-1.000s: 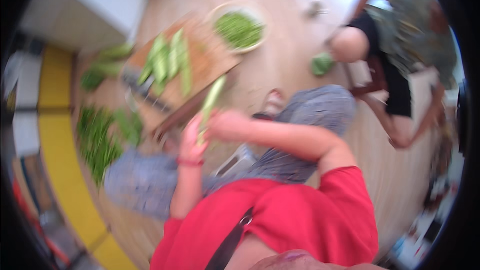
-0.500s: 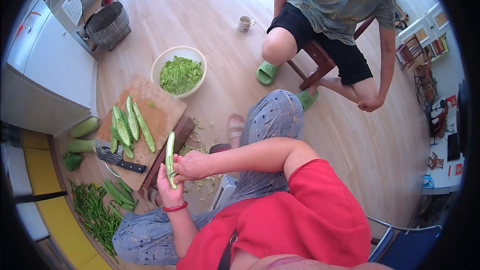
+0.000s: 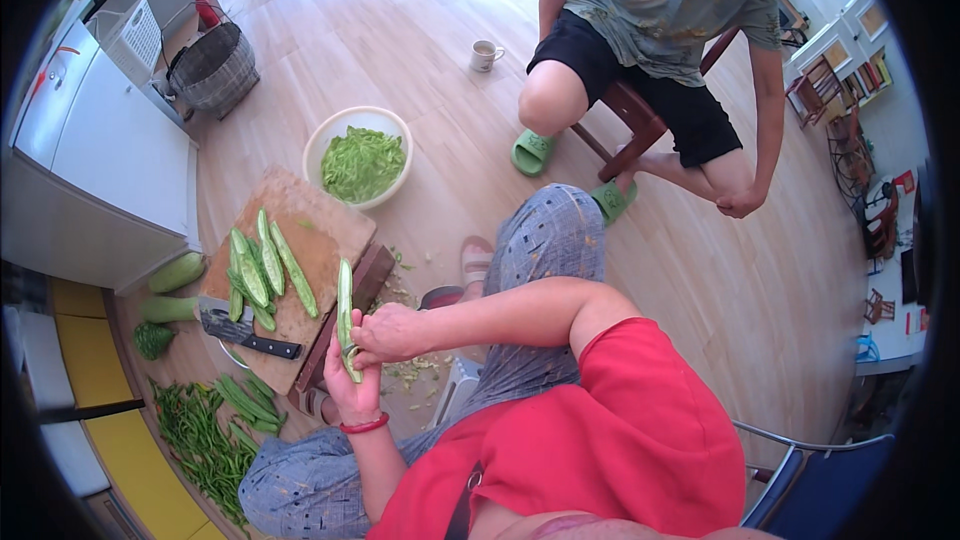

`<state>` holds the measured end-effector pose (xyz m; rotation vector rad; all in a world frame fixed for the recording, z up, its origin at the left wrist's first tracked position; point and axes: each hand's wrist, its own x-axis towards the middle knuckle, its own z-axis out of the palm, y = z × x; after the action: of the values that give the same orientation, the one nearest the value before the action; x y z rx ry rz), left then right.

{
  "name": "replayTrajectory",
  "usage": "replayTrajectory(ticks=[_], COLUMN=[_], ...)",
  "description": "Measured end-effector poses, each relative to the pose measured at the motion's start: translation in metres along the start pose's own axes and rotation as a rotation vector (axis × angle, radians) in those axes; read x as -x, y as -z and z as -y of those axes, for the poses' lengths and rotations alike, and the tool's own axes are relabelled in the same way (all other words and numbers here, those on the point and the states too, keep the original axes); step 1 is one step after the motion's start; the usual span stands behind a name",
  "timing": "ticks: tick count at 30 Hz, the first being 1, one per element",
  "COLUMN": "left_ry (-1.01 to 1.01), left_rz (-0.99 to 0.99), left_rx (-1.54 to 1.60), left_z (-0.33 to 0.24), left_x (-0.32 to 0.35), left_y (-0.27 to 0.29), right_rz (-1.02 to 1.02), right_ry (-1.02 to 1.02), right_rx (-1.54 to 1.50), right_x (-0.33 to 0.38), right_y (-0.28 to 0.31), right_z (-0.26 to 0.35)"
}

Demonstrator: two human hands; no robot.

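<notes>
My left hand (image 3: pixel 352 390), a red band on its wrist, grips the lower end of a long halved green gourd (image 3: pixel 345 300) that stands nearly upright. My right hand (image 3: pixel 388 334) crosses over and closes on the same gourd just above the left, fingers pressed to its cut side. Both hands hover beside a wooden chopping board (image 3: pixel 310 210) on the floor. Several halved gourds (image 3: pixel 262 268) lie on that board, with a cleaver (image 3: pixel 240 332) at its near-left edge.
A white bowl of shredded greens (image 3: pixel 360 160) stands beyond the board. Green beans (image 3: pixel 200 435) and whole gourds (image 3: pixel 175 275) lie at left by a white cabinet (image 3: pixel 100 160). Another person sits on a stool (image 3: pixel 625 120) ahead; a mug (image 3: pixel 486 54) and wire basket (image 3: pixel 212 68) stand farther off.
The view has swung and steadied. Both hands stay on the gourd, which now stands more upright; my right hand has slid lower along it.
</notes>
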<state>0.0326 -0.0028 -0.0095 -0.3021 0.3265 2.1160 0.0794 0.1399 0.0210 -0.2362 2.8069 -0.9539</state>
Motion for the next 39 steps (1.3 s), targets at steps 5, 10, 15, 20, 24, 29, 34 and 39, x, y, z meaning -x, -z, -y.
replayTrajectory(ticks=[5, 10, 15, 20, 24, 29, 34, 39], left_ry=[-0.009, -0.031, -0.096, -0.081, -0.049, -0.086, 0.015, -0.021], left_rz=[-0.002, -0.065, -0.148, -0.179, -0.194, -0.394, -0.286, -0.429], left_rx=[0.005, -0.057, -0.234, -0.377, -0.427, -0.487, -0.385, -0.386], left_z=[0.001, -0.002, 0.003, 0.003, 0.001, 0.01, -0.003, 0.007], left_x=[0.0, -0.006, -0.004, -0.004, 0.0, -0.001, 0.0, -0.001], left_y=[-0.001, 0.013, 0.01, 0.011, 0.016, 0.011, 0.043, 0.018], right_rz=[-0.019, -0.065, -0.042, 0.035, -0.009, 0.038, 0.081, 0.056], right_ry=[-0.014, -0.015, -0.016, 0.019, 0.072, 0.033, 0.031, 0.027], right_rx=[0.032, 0.065, 0.052, 0.077, 0.083, 0.053, 0.04, 0.016], right_x=[0.0, -0.001, 0.001, 0.003, 0.006, 0.005, 0.005, 0.008], right_y=[-0.002, -0.002, -0.004, -0.005, -0.011, -0.016, -0.014, -0.015], right_z=[0.0, 0.0, 0.005, 0.004, 0.003, 0.001, 0.006, 0.005])
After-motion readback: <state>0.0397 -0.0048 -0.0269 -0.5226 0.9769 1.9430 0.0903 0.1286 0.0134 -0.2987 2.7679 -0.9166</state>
